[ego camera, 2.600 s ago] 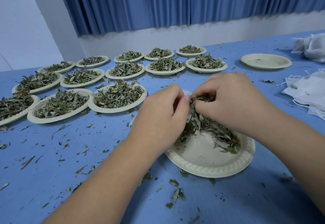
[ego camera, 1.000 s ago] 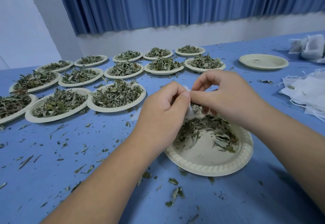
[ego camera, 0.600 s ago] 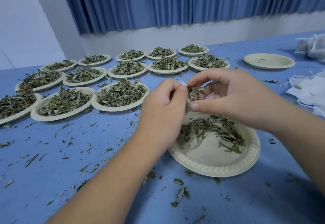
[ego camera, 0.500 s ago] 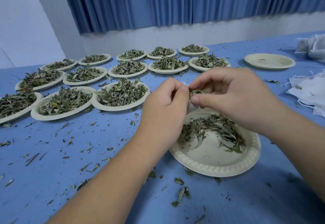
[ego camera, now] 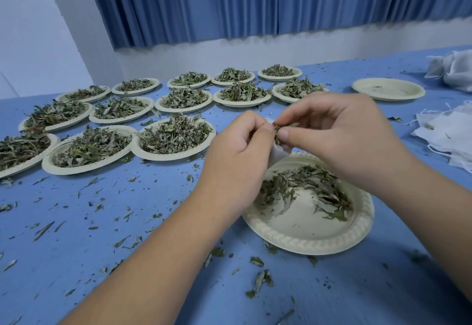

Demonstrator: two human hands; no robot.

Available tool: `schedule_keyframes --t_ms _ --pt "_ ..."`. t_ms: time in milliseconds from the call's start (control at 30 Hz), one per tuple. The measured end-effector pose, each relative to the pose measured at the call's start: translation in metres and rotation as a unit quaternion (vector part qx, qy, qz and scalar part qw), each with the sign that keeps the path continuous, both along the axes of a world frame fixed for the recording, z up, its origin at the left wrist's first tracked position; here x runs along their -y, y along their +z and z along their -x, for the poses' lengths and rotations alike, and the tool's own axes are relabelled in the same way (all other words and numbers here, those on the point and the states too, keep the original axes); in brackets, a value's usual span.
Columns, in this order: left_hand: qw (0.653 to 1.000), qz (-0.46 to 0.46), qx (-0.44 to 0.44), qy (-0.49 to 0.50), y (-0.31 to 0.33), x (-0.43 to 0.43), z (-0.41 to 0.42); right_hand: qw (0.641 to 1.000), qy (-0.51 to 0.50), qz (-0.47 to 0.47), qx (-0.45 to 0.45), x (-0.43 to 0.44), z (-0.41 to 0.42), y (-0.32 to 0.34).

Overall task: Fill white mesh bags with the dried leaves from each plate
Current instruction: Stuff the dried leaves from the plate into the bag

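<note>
The bag (ego camera: 278, 152) hangs just over the far-left rim of the near plate (ego camera: 306, 246), and only a white corner of it shows. The left hand (ego camera: 237, 163) grips it with fingers curled round its mouth. The right hand (ego camera: 339, 133) pinches a wad of leaves (ego camera: 279, 127) between thumb and fingers, right at that mouth. A thin layer of loose leaves (ego camera: 301, 189) lies on the plate below.

The bag's mouth looks narrow and is mostly hidden by the fingers, so the wad may catch on its edge. The leaves seem brittle, so pressing hard may crumble them. Bits falling left of the rim would miss the plate and land on the tabletop (ego camera: 76, 260), which is already littered with scraps (ego camera: 259, 282).

There is one bag in hand and there are fifteen plates. Thirteen heaped plates (ego camera: 173, 137) stand in three rows to the left and far side. One bare plate (ego camera: 388, 89) sits at far right, and the near plate is the one being emptied. Flat bags (ego camera: 449, 135) lie stacked at the right, with a white bundle (ego camera: 457, 69) beyond. I cannot count either.
</note>
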State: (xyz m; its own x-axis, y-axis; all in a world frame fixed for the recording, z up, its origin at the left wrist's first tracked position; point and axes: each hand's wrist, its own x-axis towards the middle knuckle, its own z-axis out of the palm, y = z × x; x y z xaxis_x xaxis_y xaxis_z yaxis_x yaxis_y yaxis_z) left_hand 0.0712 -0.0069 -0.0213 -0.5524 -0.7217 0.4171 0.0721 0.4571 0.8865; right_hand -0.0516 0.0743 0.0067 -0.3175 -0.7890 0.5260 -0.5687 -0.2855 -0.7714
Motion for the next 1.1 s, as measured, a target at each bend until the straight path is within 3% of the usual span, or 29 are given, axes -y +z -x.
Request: schedule_keyframes --t_ms 233,400,567,700,867,933,1033,1100 --pt "1.0 0.014 0.018 -0.021 0.0 -0.001 -0.001 0.99 -0.075 -0.003 -0.12 0.001 -0.003 -0.003" --pt "0.997 0.072 0.036 -0.019 0.001 0.0 -0.003 0.998 0.005 -0.037 -0.04 0.001 0.005 0.001" --pt "0.993 0.092 0.051 -0.049 0.0 -0.001 -0.005 0.996 -0.04 -0.07 0.032 0.011 0.006 -0.009" --pt "0.988 0.113 0.086 -0.063 -0.002 -0.003 -0.003 0.986 -0.074 -0.15 0.005 0.016 0.011 -0.014" --pt "0.985 0.151 0.087 0.017 0.001 0.002 -0.007 0.976 -0.005 -0.217 -0.01 0.001 0.029 0.002" --pt "0.986 0.135 0.081 0.048 0.002 0.005 -0.01 0.961 -0.001 -0.265 -0.081 -0.01 0.043 0.011" --pt "0.987 0.117 0.078 0.074 0.003 0.008 -0.012 0.888 0.04 -0.389 -0.243 -0.023 0.052 0.02" --pt "0.987 0.114 0.077 0.085 0.004 0.009 -0.012 0.85 0.076 -0.439 -0.281 -0.026 0.05 0.02"
